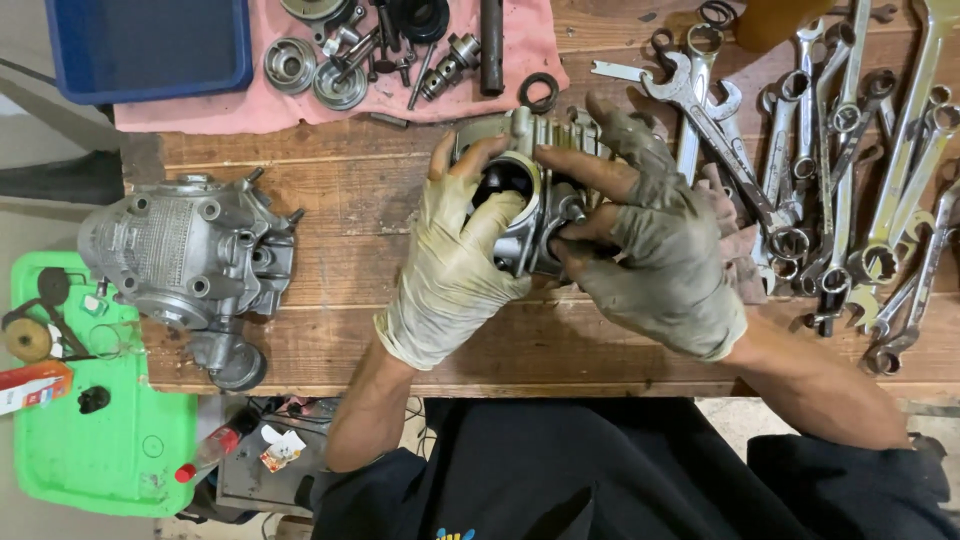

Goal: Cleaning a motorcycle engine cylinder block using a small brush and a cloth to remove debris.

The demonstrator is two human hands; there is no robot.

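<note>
A finned metal engine cylinder [540, 150] lies on the wooden workbench [340, 200], its round bore facing up. My left hand [455, 265], in a pale dirty glove, grips the cylinder's left side with the thumb over the bore rim. My right hand [655, 250], in a grey grimy glove, holds its right side, index finger laid across the top of the bore. Both hands hide the lower part of the cylinder.
A grey engine casing [190, 260] sits at the bench's left edge. A pink cloth [300, 100] with several small parts lies at the back, a blue tray [150, 45] beside it. Several spanners [840, 170] cover the right side. A green tray [90, 430] stands lower left.
</note>
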